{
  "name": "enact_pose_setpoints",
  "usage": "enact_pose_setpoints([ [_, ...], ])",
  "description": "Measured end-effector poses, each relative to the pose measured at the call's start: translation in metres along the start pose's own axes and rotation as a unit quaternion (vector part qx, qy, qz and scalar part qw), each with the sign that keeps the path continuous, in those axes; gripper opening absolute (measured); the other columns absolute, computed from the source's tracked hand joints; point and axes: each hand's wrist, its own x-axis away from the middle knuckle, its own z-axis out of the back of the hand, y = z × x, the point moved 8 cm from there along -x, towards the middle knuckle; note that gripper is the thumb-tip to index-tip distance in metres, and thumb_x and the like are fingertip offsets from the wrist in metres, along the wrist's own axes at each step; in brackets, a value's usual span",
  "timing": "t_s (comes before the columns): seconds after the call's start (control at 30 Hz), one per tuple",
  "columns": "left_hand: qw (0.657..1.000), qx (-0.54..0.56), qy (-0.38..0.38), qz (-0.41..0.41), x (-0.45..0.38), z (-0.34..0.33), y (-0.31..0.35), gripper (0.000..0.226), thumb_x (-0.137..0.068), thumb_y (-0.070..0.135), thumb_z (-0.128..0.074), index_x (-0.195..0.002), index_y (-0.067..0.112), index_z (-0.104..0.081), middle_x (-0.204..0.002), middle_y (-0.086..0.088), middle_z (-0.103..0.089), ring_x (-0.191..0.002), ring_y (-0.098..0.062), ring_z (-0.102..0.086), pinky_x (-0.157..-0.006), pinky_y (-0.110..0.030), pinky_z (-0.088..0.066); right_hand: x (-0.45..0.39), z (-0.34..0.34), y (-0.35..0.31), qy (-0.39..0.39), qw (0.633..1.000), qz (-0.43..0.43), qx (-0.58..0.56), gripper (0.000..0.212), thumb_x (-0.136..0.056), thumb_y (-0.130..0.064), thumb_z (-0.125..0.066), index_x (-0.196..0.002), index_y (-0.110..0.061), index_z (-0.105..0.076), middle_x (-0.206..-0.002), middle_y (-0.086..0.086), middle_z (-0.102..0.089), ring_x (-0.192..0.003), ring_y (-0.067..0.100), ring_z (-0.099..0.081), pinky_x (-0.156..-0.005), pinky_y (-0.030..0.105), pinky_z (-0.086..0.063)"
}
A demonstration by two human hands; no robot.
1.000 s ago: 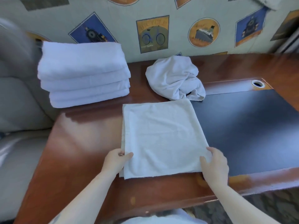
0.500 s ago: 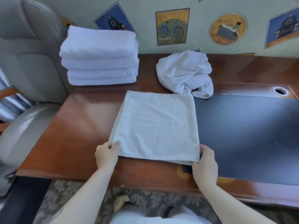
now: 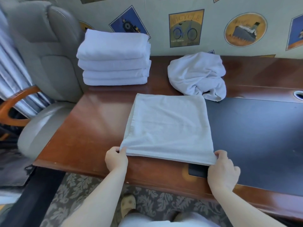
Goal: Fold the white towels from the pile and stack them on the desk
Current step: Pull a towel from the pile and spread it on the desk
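Pinching now: my left hand point(image 3: 116, 158) and right hand point(image 3: 223, 167) each grip a near corner of the half-folded towel point(image 3: 168, 128), thumb over cloth, fingers curled beneath.
Change: a second ago both hands lay at the corners with the cloth flat; now the near edge is raised just off the desk point(image 3: 85, 131).
Meaning: I judge the next fold is starting, near edge carried toward the far edge.
Towel position: flat on the desk before me, its right part over the dark desk mat point(image 3: 255, 138).
Pile: one crumpled towel point(image 3: 197, 74) lies just beyond, still unfolded.
Stack: four folded towels point(image 3: 114, 59) sit far left by the wall, waiting for this one.
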Motion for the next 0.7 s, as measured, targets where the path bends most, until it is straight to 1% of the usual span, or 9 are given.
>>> enact_pose_setpoints([
  [0.07, 1.0, -0.008, -0.009, -0.007, 0.004, -0.004, 0.0, 0.018, -0.095, 0.023, -0.06, -0.083, 0.01, -0.064, -0.098, -0.009, -0.064, -0.082, -0.029, -0.059, -0.07, -0.037, -0.048, -0.002, 0.001, 0.006, 0.007, 0.998, -0.05, -0.029, 0.032, -0.08, 0.003, -0.051, -0.1, -0.021, -0.048, -0.076, 0.001, -0.056, -0.068, 0.022, -0.042, -0.073, 0.037, -0.027],
  [0.13, 1.0, -0.003, 0.003, -0.005, 0.01, -0.006, 0.001, 0.018, -0.095, 0.022, -0.059, -0.081, 0.011, -0.062, -0.104, -0.006, -0.057, -0.084, -0.029, -0.057, -0.074, -0.038, -0.048, -0.004, 0.0, 0.006, 0.011, 0.996, -0.069, -0.056, 0.029, -0.082, -0.001, -0.055, -0.102, -0.021, -0.049, -0.083, 0.002, -0.057, -0.075, 0.022, -0.041, -0.076, 0.037, -0.029],
  [0.23, 1.0, -0.016, 0.019, -0.006, 0.017, -0.007, 0.0, 0.013, -0.093, 0.019, -0.058, -0.083, 0.012, -0.061, -0.11, 0.0, -0.042, -0.094, -0.027, -0.051, -0.084, -0.042, -0.048, -0.007, 0.002, -0.002, 0.005, 1.0, -0.009, -0.021, 0.034, -0.081, -0.001, -0.06, -0.109, -0.02, -0.053, -0.082, -0.004, -0.051, -0.076, 0.019, -0.042, -0.076, 0.036, -0.03],
  [0.3, 0.998, -0.049, 0.022, -0.033, 0.02, -0.008, -0.001, 0.011, -0.092, 0.017, -0.058, -0.083, 0.012, -0.06, -0.11, -0.001, -0.045, -0.097, -0.023, -0.045, -0.088, -0.044, -0.046, -0.008, 0.004, 0.002, 0.002, 1.0, 0.025, 0.004, 0.041, -0.077, 0.004, -0.059, -0.11, -0.019, -0.053, -0.082, -0.003, -0.054, -0.075, 0.019, -0.043, -0.075, 0.035, -0.029],
  [0.4, 0.993, -0.078, 0.019, -0.086, 0.027, -0.009, 0.001, 0.014, -0.09, 0.015, -0.059, -0.076, 0.012, -0.054, -0.108, -0.004, -0.051, -0.093, -0.021, -0.042, -0.085, -0.043, -0.044, -0.004, 0.005, 0.012, 0.007, 0.997, 0.051, 0.052, 0.044, -0.073, 0.009, -0.058, -0.108, -0.017, -0.055, -0.09, 0.0, -0.056, -0.079, 0.023, -0.048, -0.073, 0.035, -0.028],
  [0.5, 0.984, -0.1, 0.011, -0.148, 0.036, -0.01, 0.0, 0.02, -0.085, 0.015, -0.063, -0.07, 0.013, -0.05, -0.106, -0.003, -0.051, -0.093, -0.021, -0.04, -0.082, -0.039, -0.041, 0.002, 0.004, 0.01, 0.017, 0.987, 0.127, 0.1, 0.042, -0.067, 0.014, -0.065, -0.099, -0.013, -0.064, -0.091, 0.008, -0.051, -0.079, 0.029, -0.048, -0.071, 0.037, -0.03],
  [0.57, 0.975, -0.129, 0.004, -0.181, 0.043, -0.011, -0.005, 0.019, -0.083, 0.016, -0.065, -0.069, 0.012, -0.053, -0.111, -0.002, -0.051, -0.097, -0.019, -0.039, -0.084, -0.038, -0.041, 0.002, 0.005, 0.009, 0.027, 0.978, 0.176, 0.111, 0.048, -0.06, 0.018, -0.069, -0.097, -0.012, -0.07, -0.098, 0.015, -0.059, -0.083, 0.036, -0.053, -0.07, 0.041, -0.038],
  [0.63, 0.972, -0.143, 0.0, -0.187, 0.045, -0.012, -0.012, 0.016, -0.083, 0.017, -0.066, -0.07, 0.01, -0.059, -0.118, -0.003, -0.052, -0.103, -0.022, -0.039, -0.086, -0.039, -0.041, 0.002, 0.004, 0.014, 0.02, 0.967, 0.213, 0.14, 0.059, -0.055, 0.019, -0.073, -0.105, -0.012, -0.072, -0.106, 0.017, -0.063, -0.087, 0.039, -0.056, -0.07, 0.044, -0.044],
  [0.7, 0.971, -0.147, 0.002, -0.186, 0.047, -0.013, -0.014, 0.008, -0.083, 0.015, -0.065, -0.078, 0.009, -0.066, -0.123, -0.004, -0.052, -0.109, -0.024, -0.039, -0.089, -0.04, -0.041, 0.003, 0.004, 0.019, 0.011, 0.958, 0.243, 0.152, 0.069, -0.053, 0.018, -0.075, -0.115, -0.012, -0.071, -0.112, 0.016, -0.065, -0.094, 0.039, -0.058, -0.072, 0.045, -0.047],
])
